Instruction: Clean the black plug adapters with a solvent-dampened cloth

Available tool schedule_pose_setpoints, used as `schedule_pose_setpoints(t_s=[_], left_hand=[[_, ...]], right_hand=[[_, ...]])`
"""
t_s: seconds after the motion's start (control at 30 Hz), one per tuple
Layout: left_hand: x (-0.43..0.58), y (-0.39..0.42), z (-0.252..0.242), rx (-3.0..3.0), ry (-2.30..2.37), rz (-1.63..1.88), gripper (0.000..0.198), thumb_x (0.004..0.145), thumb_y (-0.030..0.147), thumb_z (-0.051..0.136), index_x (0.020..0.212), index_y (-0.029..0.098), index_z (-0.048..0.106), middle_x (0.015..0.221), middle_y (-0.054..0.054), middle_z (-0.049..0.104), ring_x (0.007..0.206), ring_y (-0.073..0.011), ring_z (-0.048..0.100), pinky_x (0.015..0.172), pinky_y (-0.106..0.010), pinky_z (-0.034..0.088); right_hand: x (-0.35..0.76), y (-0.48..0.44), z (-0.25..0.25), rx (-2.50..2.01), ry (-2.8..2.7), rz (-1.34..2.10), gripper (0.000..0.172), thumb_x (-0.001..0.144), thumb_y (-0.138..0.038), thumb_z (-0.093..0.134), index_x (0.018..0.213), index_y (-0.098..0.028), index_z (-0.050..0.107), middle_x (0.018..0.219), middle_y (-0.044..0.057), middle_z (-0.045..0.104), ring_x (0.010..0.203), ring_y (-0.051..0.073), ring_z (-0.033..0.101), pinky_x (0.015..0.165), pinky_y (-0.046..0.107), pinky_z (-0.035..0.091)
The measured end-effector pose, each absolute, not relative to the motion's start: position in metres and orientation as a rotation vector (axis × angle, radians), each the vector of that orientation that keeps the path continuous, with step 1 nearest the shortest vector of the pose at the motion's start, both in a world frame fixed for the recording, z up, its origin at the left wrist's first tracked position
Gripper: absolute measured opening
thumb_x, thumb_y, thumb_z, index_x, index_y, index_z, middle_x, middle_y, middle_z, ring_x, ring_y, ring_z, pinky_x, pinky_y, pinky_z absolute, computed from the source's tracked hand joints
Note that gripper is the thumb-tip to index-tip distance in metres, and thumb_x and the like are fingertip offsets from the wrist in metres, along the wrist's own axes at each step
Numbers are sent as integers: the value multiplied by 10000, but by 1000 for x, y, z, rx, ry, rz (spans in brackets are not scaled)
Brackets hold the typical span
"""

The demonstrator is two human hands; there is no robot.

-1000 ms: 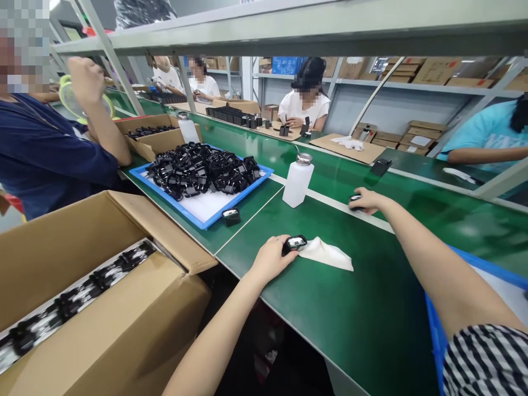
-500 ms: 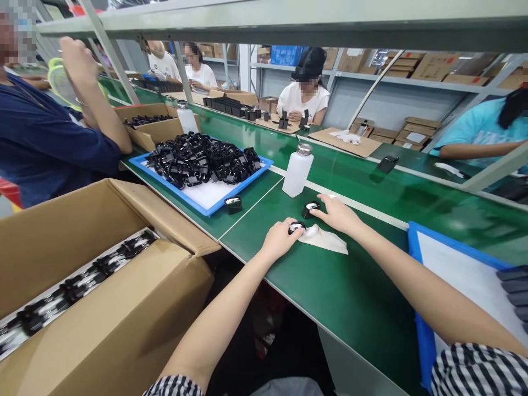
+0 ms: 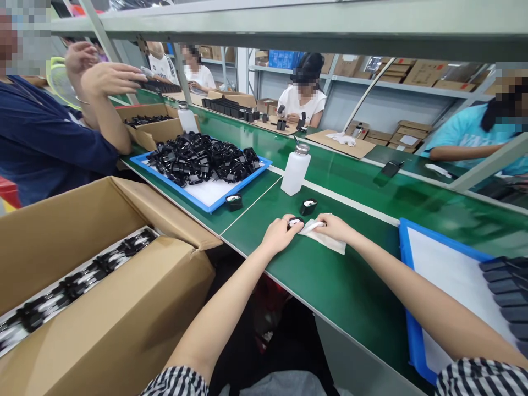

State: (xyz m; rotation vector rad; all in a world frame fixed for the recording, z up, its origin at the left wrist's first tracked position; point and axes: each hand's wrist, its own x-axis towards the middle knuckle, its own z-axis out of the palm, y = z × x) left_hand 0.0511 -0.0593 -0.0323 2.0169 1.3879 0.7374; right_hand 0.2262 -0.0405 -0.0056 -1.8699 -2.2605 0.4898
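Observation:
My left hand [image 3: 279,235] is closed around a small black plastic housing [image 3: 295,222] with a white inside, low over the green bench. Just right of it, my right hand [image 3: 333,227] pinches a white cloth [image 3: 325,240], whose loose end spreads on the bench. The cloth's near edge meets the held housing. Beyond both hands stands another black housing [image 3: 308,207], its white inside facing up, touched by neither hand. A third such housing [image 3: 234,202] sits to the left, close to a blue tray. Behind the hands a white pump bottle [image 3: 296,170] stands upright.
The blue-rimmed tray [image 3: 210,208] holds a heap of black parts [image 3: 202,157]. An open cardboard box [image 3: 103,308] with more parts is at my left. Another blue tray [image 3: 416,330] with dark pieces lies right. A co-worker's hands [image 3: 109,77] are raised at the left; others sit opposite.
My right hand has let go of the standing black housing, moved nearer me and taken hold of the white cloth. My left hand keeps its housing. The co-worker's hands at the left have shifted.

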Motion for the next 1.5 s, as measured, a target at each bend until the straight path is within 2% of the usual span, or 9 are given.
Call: schedule_pose_setpoints(t_s=[0.13, 0.33, 0.57, 0.83, 0.97, 1.1, 1.2, 1.33, 1.5], left_hand=[[51, -58, -34, 2001, 1422, 728, 376, 641, 351, 481, 978, 190, 432, 856, -35, 550, 823, -172, 500, 716, -269, 389], [45, -57, -33, 1907, 1334, 724, 581, 589, 237, 541, 1107, 130, 300, 806, -32, 577, 767, -160, 534, 706, -252, 391], [44, -54, -33, 1864, 1346, 709, 751, 576, 207, 549, 1195, 70, 146, 869, -88, 574, 802, -187, 538, 673, -251, 396], [43, -55, -31, 1927, 1311, 701, 656, 567, 261, 568, 1132, 99, 275, 900, -81, 567, 786, -175, 536, 652, -245, 403], [41, -55, -33, 1964, 1240, 700, 572, 593, 287, 546, 1091, 119, 321, 813, -44, 585, 763, -170, 536, 665, -262, 403], [41, -54, -35, 1974, 1216, 715, 581, 595, 279, 545, 1103, 124, 311, 764, -21, 592, 804, -170, 529, 728, -274, 388], [42, -54, -35, 1989, 1216, 702, 500, 599, 251, 534, 1057, 135, 369, 889, -44, 570, 844, -172, 518, 738, -270, 390], [42, -55, -34, 2028, 1204, 742, 283, 605, 174, 501, 886, 154, 484, 1181, -68, 378, 893, -166, 499, 755, -250, 385], [43, -55, -33, 1935, 1258, 686, 532, 588, 250, 547, 1071, 148, 347, 935, -58, 550, 806, -172, 527, 689, -268, 408]], right_hand=[[231, -37, 1, -1957, -1908, 470, 87, 631, -217, 454, 695, -159, 466, 631, 8, 527, 552, 128, 476, 438, 202, 320], [197, -54, -1, -1602, -1740, 526, 224, 712, -220, 369, 866, -155, 518, 877, 55, 570, 799, 177, 514, 675, 290, 399], [156, -86, -22, -1414, -2124, 311, 293, 766, -180, 286, 926, -211, 529, 1082, 29, 485, 1061, 163, 361, 913, 365, 235], [181, -90, -16, -1356, -2168, 488, 268, 749, -213, 311, 890, -228, 538, 1098, 10, 472, 1050, 173, 371, 922, 384, 204], [195, -71, -8, -1505, -1741, 666, 280, 736, -297, 313, 857, -150, 519, 910, 74, 563, 842, 207, 509, 759, 371, 376], [197, -63, -9, -1628, -1546, 550, 286, 738, -325, 304, 810, -135, 506, 809, 79, 571, 743, 208, 524, 676, 354, 408], [179, -74, -17, -1535, -1854, 423, 257, 750, -266, 292, 838, -166, 513, 899, 71, 556, 867, 212, 486, 769, 372, 364], [153, -93, -23, -1331, -2148, 291, 273, 750, -194, 276, 885, -196, 514, 1050, 54, 489, 1019, 197, 383, 890, 383, 250], [168, -91, -6, -1370, -1867, 848, 276, 737, -330, 331, 848, -163, 522, 800, 51, 566, 725, 181, 522, 665, 323, 418]])
